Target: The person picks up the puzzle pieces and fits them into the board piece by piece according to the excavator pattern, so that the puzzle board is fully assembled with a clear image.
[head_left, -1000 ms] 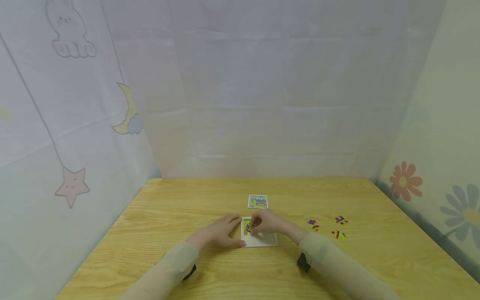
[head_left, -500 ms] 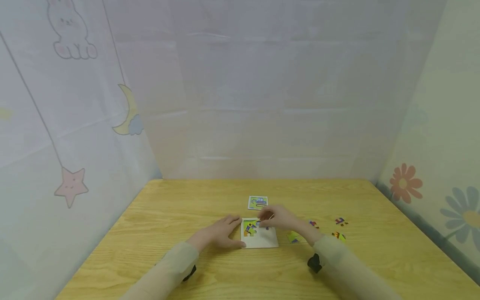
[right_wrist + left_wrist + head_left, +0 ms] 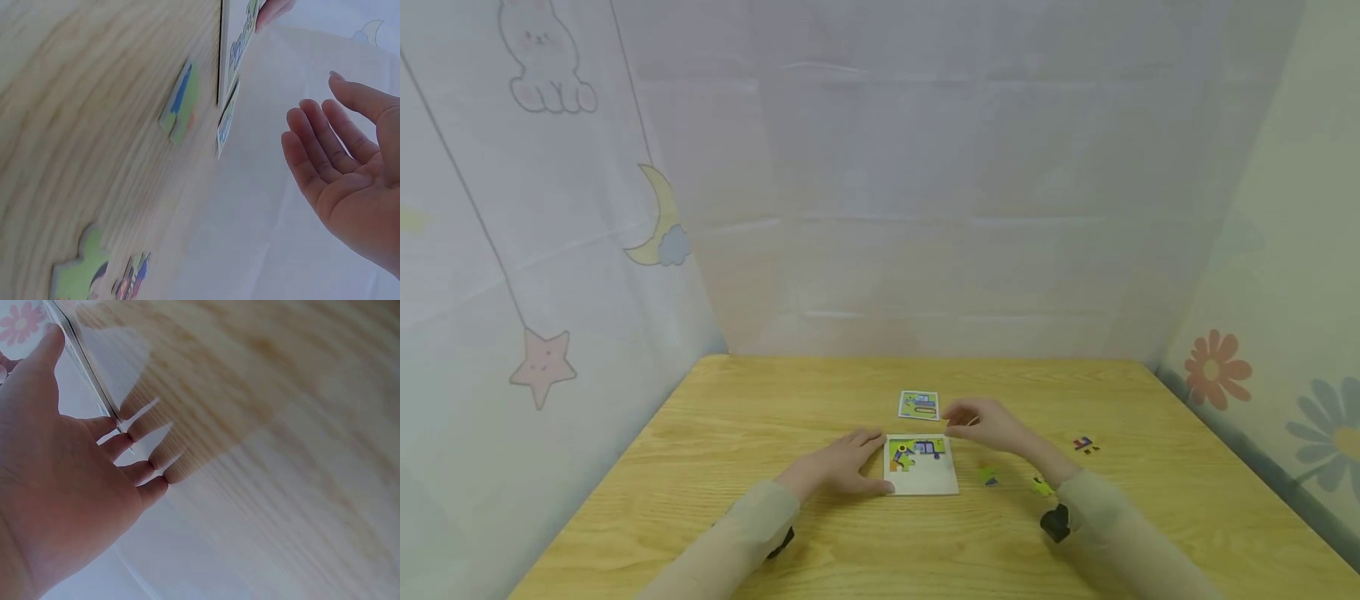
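Note:
A white puzzle board [image 3: 928,483] lies mid-table, with joined jigsaw pieces [image 3: 917,448] along its top and left, showing part of a purple vehicle on green. My left hand [image 3: 844,467] rests spread on the table, thumb and fingertips against the board's left edge; in the left wrist view the same hand [image 3: 69,481] has straight fingers. Raised just off the board's top right corner, my right hand [image 3: 988,423] holds nothing. Its fingers are loosely bent in the right wrist view, where the palm [image 3: 362,194] shows. Closest on its right lies a green-blue jigsaw piece [image 3: 987,476].
Behind the board lies a small picture card [image 3: 919,405] of the vehicle. A green jigsaw piece [image 3: 1042,486] and a purple-red cluster of pieces [image 3: 1086,445] lie to the right; my right forearm may cover others. Fabric walls [image 3: 940,275] stand around the wooden table.
My right hand has let go of a piece at the board's top right and moved right and away from it. More of the picture now shows on the board. The left hand stays put.

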The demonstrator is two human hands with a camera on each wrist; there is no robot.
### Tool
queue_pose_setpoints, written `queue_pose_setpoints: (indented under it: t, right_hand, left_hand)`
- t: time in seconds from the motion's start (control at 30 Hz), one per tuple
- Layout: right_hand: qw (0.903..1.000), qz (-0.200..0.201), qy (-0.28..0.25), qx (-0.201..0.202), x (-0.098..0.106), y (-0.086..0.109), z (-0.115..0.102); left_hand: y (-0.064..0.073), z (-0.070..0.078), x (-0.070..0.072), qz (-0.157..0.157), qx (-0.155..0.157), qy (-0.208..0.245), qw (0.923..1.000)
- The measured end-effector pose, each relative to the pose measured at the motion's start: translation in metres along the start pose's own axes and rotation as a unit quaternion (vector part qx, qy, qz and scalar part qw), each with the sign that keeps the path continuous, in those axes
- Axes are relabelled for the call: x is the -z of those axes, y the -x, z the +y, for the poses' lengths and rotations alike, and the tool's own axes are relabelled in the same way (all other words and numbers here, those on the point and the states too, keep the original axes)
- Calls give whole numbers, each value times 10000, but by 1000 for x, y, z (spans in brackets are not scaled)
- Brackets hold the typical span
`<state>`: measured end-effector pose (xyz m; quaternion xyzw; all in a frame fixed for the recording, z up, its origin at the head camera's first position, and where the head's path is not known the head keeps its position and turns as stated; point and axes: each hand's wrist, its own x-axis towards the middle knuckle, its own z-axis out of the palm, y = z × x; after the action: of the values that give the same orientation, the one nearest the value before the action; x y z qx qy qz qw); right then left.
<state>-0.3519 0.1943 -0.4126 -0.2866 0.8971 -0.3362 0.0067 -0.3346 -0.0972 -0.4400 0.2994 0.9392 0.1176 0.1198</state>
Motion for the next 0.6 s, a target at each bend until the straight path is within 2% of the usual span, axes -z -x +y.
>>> queue_pose_setpoints:
  t: [0.2,0.47,0.6]
  right_hand:
    - [9999,103,64,-96,11,10,5]
    - [9993,168,112,-319,23,21,10]
    - [9987,197,197,-431,27,27,15]
  left_hand:
    - [-1,0,-1,-8,-56,-18,10000]
    - [-1,3,0,62,-289,45,9996]
    - [0,3,-1,21,-279,113,9995]
